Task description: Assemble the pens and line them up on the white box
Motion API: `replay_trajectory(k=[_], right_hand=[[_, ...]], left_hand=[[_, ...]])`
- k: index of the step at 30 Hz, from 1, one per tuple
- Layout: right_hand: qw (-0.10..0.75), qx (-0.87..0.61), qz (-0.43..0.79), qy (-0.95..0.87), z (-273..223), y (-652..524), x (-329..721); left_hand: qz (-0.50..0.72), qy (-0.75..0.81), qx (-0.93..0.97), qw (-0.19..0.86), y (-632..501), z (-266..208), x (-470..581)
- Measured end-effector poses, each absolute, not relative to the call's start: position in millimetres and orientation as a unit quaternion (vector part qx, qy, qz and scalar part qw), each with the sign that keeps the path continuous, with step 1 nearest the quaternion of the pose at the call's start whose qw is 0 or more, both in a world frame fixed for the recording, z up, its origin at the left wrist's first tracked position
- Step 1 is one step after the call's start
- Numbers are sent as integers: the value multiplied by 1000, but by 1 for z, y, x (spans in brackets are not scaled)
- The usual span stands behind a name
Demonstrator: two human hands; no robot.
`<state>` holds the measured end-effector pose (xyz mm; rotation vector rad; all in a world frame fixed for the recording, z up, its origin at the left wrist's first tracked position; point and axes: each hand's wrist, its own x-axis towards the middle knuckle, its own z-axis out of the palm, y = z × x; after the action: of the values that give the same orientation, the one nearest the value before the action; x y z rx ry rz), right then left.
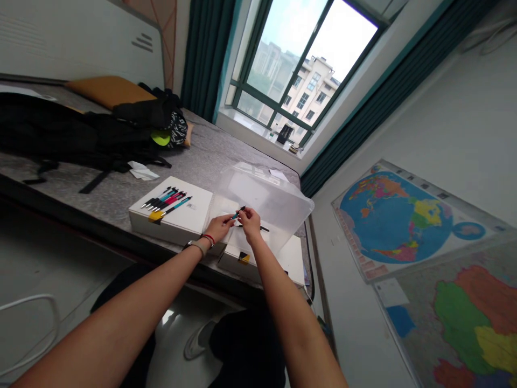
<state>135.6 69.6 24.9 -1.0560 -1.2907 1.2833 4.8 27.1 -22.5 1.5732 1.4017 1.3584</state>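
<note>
Both of my hands meet at a teal and black pen [235, 215], held above a white box in front of an open translucent plastic case [264, 196]. The fingers of my left hand [220, 227] pinch the pen's lower teal part. My right hand [249, 222] grips it near the black upper end. Behind my right hand a dark, thin pen-like item [264, 228] lies by the case. To the left, several pens [167, 199] in black, teal and red lie side by side on a white box [183, 223].
A black backpack [81, 134] and a crumpled white tissue [142, 171] lie on the grey table [210, 143] at left. A second white box [230, 260] with yellow-black tape stands at the front edge. Wall maps [399, 215] hang at right.
</note>
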Motion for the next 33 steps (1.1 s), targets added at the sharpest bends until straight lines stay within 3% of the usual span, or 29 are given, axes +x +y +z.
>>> replay_trajectory(k=[7,17,26,33], right_hand=[[561,-402,586,-424,0,50,155],[562,-348,661,-354,-14,48,166],[550,-327,681,-356,-14,48,170],[546,-385,629,-397,-17,49,168]], left_hand=[[478,525,646,279,25,-21,6],[397,547,693,250,22,-10,8],[420,546,619,377,30,-10,7],[438,563,584,389,29,-7,8]])
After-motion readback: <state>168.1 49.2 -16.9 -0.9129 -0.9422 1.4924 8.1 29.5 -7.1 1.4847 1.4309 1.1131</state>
